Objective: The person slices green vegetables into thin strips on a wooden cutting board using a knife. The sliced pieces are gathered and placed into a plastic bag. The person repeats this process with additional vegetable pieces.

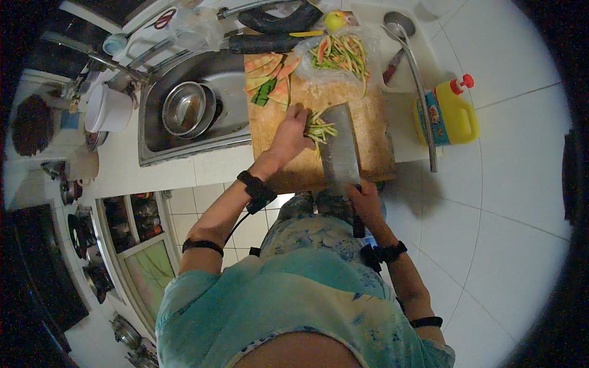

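A cleaver [341, 144] with a broad grey blade lies over the wooden cutting board [375, 132]. My right hand [367, 199] is wrapped round its dark handle at the board's near edge. Left of the blade, my left hand [291, 136] rests on the board with curled fingers against a small pile of pale green watermelon rind strips [320, 127]. The strips touch or nearly touch the blade. Larger pieces of watermelon rind [265, 72], pinkish and green, lie at the board's far left. Behind the blade, a clear plastic bag [307, 69] carries a heap of cut strips [341, 55].
To the left is a steel sink [230, 80] with metal bowls [185, 109] in it. A yellow fruit [335, 21] and a yellow-handled knife [307, 34] lie behind the board. At the right stand a yellow jug [457, 119] and a metal bar [423, 104]. A white bucket [109, 109] stands far left.
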`<state>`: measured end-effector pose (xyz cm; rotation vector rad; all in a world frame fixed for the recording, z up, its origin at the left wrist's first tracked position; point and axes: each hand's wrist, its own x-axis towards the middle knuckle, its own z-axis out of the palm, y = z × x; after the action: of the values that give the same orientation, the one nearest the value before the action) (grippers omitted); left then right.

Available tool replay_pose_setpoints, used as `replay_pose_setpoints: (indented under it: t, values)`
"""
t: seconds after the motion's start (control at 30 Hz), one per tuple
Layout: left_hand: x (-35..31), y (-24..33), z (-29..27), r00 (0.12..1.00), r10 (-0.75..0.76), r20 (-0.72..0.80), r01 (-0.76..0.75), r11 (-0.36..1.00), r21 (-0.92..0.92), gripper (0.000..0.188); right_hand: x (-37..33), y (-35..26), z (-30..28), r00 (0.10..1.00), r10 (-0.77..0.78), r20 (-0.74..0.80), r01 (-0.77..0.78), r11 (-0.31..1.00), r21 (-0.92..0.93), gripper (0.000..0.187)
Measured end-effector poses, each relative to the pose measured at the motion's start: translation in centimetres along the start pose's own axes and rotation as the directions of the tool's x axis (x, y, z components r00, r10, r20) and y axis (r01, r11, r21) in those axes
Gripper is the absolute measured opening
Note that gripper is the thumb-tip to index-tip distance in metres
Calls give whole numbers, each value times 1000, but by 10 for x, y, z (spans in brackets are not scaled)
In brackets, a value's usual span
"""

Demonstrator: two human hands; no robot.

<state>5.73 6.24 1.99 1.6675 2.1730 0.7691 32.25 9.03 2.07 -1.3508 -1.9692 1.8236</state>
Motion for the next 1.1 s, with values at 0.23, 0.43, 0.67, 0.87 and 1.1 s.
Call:
replay_pose_setpoints:
  t: [0.23, 0.43, 0.67, 0.87, 1.1]
  values:
    - [13, 6, 3, 994, -84, -63, 74, 986, -150, 53, 3, -13, 1, 988, -147, 38, 146, 989, 11, 21]
    - [60, 42, -37, 982, -80, -169, 24, 951, -308, 42, 22, -59, -22, 954, -271, -131, 266, 963, -49, 25]
    - [156, 38, -48, 942, 46, -333, -104, 982, -158, 44, 72, -132, -57, 790, -543, -286, 437, 825, -358, 24]
    - [174, 22, -11, 973, 114, -200, -143, 979, -142, 34, 106, -108, -77, 765, -535, -358, 386, 826, -410, 25]
    - [140, 2, -9, 970, 142, -198, -103, 975, 195, 34, 111, -110, -80, 826, -462, -324, 325, 859, -395, 22]
